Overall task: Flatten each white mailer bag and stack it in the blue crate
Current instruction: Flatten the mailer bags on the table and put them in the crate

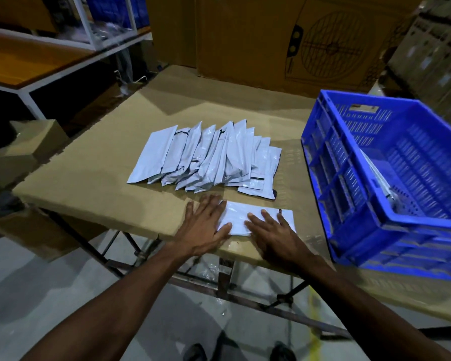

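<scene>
both hands, left hand [206, 225] and right hand [274, 230], press spread flat on one white mailer bag [238, 217] at the table's [89, 178] near edge; fanned mailer pile [206, 157] behind, blue crate [391, 178] at right.

Blue crate [391, 178] sits on the right side of the worktop [89, 173]; open top, its tall near wall must be cleared from above. Left of crate: fanned row of mailer bags [208, 157] blocks mid-worktop. Bare strip between bags and crate. Big cardboard box [284, 40] closes the space behind the crate.
</scene>
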`<control>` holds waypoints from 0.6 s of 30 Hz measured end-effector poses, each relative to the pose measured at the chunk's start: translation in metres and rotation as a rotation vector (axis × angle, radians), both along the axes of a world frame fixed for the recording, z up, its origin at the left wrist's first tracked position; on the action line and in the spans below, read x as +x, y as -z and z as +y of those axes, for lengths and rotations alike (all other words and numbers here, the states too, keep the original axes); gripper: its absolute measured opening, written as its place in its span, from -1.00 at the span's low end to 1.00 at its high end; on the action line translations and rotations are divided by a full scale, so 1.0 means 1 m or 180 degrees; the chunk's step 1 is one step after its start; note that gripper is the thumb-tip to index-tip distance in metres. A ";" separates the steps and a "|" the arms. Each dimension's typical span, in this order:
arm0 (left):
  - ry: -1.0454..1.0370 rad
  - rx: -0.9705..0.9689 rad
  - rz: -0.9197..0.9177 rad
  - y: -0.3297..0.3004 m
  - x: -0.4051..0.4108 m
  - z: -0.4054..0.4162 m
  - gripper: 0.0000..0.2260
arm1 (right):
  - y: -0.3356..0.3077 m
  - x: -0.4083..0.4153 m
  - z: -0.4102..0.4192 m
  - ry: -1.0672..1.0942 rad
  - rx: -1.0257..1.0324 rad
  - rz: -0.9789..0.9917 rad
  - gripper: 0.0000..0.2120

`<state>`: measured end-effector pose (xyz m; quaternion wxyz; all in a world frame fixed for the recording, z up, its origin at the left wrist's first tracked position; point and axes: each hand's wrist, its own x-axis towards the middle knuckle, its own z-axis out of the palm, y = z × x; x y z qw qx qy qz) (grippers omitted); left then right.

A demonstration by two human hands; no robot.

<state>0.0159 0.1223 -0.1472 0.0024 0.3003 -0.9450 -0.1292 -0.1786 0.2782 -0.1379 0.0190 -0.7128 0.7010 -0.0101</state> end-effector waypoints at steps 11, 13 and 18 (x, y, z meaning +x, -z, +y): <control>0.0264 -0.0176 0.0312 0.006 0.001 -0.020 -0.46 | -0.026 0.010 0.003 -0.1123 -0.0390 0.0655 -0.44; 0.0321 -0.0023 0.0490 0.006 0.002 -0.021 -0.49 | -0.025 0.005 -0.001 -0.1196 -0.0203 0.0858 -0.54; 0.0073 0.0329 0.1289 0.002 0.004 -0.014 -0.44 | -0.051 0.001 -0.020 -0.0890 0.0417 0.0599 -0.54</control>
